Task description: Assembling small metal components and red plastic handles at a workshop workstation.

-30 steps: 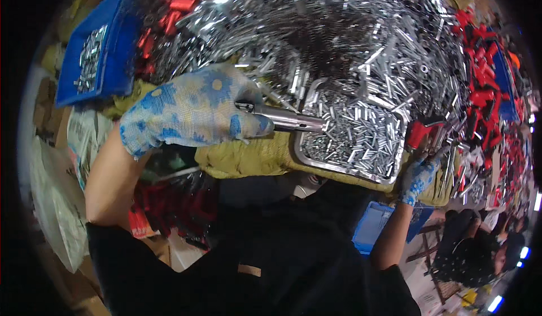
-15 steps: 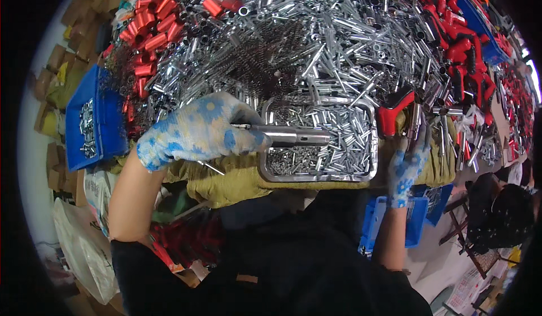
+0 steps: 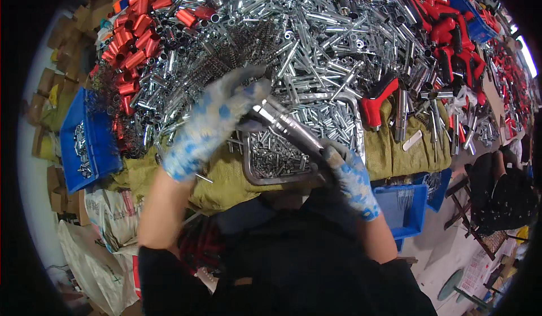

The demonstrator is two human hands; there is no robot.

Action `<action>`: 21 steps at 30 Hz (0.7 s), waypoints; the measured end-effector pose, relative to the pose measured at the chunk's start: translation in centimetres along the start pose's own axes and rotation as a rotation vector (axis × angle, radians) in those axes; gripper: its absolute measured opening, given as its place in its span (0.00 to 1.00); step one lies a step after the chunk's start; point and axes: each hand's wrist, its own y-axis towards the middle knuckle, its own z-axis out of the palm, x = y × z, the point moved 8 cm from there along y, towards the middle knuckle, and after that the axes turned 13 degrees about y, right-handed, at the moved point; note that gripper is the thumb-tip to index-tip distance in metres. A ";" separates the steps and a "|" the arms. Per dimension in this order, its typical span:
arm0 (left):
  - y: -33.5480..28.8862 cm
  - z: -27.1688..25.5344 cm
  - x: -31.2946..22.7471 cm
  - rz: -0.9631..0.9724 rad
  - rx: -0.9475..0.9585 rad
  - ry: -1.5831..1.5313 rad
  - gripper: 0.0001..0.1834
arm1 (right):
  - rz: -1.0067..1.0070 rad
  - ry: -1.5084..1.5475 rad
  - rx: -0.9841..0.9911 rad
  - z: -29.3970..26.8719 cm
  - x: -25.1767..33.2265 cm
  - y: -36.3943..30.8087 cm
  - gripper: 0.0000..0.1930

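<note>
A shiny metal tube (image 3: pixel 291 131) slants over the tray, its lower right end gripped in my right hand (image 3: pixel 351 180). My left hand (image 3: pixel 217 118) is at the tube's upper left end, smeared by motion; whether its fingers grip the tube cannot be told. Both hands wear white gloves with blue patterns. Beneath the tube, the metal tray (image 3: pixel 271 179) holds many small pins and short metal parts. Dark coil springs (image 3: pixel 240 51) lie in a heap just beyond my left hand. A red-and-black handle (image 3: pixel 374 104) rests right of the tray, beside upright metal tubes (image 3: pixel 401 115).
Piled metal parts (image 3: pixel 322 39) cover the bench, with red sleeves (image 3: pixel 135 34) at left and red handles (image 3: pixel 451 34) at right. A blue bin (image 3: pixel 93 152) stands at the left edge, a blue crate (image 3: pixel 403 209) below right. Another person (image 3: pixel 502 203) sits at far right.
My right hand has come left from the upright tubes and taken hold of the tube. The tube has gone from level to slanted. My left hand has shifted up to its other end.
</note>
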 end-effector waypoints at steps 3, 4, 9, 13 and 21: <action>-2.1 4.8 2.3 0.198 -0.017 0.073 0.28 | -0.082 0.141 0.022 1.8 -1.7 0.2 0.22; -2.2 6.5 3.8 0.148 0.017 0.090 0.24 | -0.103 0.179 0.012 2.4 -2.1 0.4 0.21; -2.5 8.5 7.4 -0.116 0.114 0.010 0.25 | -0.119 -0.490 0.020 1.4 0.0 0.7 0.14; -3.4 8.4 7.0 -0.153 0.185 -0.015 0.30 | -0.205 -0.503 -0.232 -3.1 2.5 2.2 0.18; -3.3 10.2 3.8 0.057 -0.053 0.105 0.23 | -0.171 0.449 -0.031 1.5 -1.5 4.1 0.28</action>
